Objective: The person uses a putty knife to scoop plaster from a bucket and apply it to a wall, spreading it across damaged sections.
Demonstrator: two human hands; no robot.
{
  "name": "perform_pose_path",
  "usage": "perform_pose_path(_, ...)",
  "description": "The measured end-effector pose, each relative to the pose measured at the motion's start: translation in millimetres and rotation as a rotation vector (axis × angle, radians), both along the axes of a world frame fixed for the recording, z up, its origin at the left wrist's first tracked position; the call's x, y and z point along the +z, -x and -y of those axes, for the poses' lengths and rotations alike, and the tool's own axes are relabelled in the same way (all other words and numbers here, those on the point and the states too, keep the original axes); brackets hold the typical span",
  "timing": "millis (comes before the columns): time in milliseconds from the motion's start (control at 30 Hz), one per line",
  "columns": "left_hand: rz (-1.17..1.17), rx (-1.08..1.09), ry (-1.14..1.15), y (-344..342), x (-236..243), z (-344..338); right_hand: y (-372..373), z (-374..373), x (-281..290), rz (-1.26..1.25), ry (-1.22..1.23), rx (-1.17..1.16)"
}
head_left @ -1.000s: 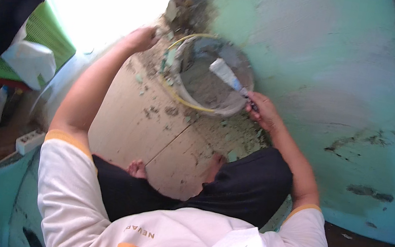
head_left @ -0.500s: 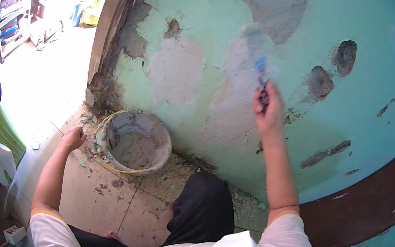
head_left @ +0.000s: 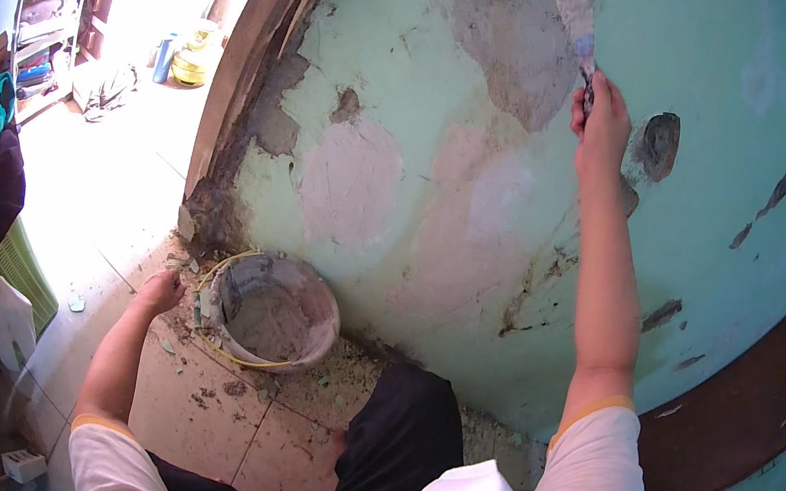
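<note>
Holding a putty knife [head_left: 575,20] in the right grip [head_left: 601,124], between one and two o'clock, with bare fingers closed firmly round the dark handle and the blade pointing up toward one. Set over the right edge of a large grey patch [head_left: 507,41] on the green wall [head_left: 702,48]; impossible to tell whether touching or just clear of it. Holding the left grip [head_left: 161,290] low, between eight and nine o'clock, just beside the bucket [head_left: 278,275], with fingers curled in and nothing visible inside. Standing at eight o'clock on the floor [head_left: 186,428], with plenty of grey mix [head_left: 271,324] inside.

Apparently part done, to judge by the wall. Looking already coated at eleven o'clock, on a pale round patch [head_left: 352,180], and at two, near the centre, on a tall pale patch [head_left: 456,224]. Harder to judge at the large grey one: rougher and darker, perhaps only partly covered. Seemingly left to do: at two o'clock, a dark hole [head_left: 660,145]; between two and three, a long gouge [head_left: 783,185]; at eleven, a small pit [head_left: 345,106].
</note>
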State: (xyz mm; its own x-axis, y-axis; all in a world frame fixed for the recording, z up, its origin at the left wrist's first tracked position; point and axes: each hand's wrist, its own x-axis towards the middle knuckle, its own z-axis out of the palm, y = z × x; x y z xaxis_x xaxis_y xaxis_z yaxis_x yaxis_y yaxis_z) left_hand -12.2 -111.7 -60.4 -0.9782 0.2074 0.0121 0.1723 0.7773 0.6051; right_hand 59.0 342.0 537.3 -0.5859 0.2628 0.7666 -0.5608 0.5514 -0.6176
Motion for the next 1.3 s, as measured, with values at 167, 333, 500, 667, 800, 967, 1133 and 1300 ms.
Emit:
perform_pose_path(167, -0.005, -0.031, 0.017, 7, -3, -3, 45, 1, 40, -0.566, -0.988, -0.635)
perform_pose_path(333, -0.029, -0.048, 0.004, 10, -12, -11, 67, -9, 23, -0.483, -1.210, -0.933)
perform_pose_path(500, 0.003, -0.035, -0.005, 4, -13, -14, 51, -26, -14, -0.415, -1.224, -0.791)
perform_pose_path(667, -0.019, -0.083, 0.018, 3, -22, -14, 72, 6, 25, -0.602, -1.178, -0.791)
perform_pose_path(800, -0.032, -0.076, 0.027, 9, -25, -14, 81, -1, 23, -0.486, -1.193, -0.836)
perform_pose_path(967, -0.043, -0.060, -0.001, 5, -25, -12, 46, -23, -37, -0.376, -1.130, -0.679)
perform_pose_path(1133, -0.016, -0.083, 0.028, 2, -19, -18, 74, 19, 30, -0.509, -1.140, -0.784)
perform_pose_path(1300, -0.029, -0.071, 0.003, 6, -15, -26, 72, -8, -2, -0.417, -1.192, -0.833)
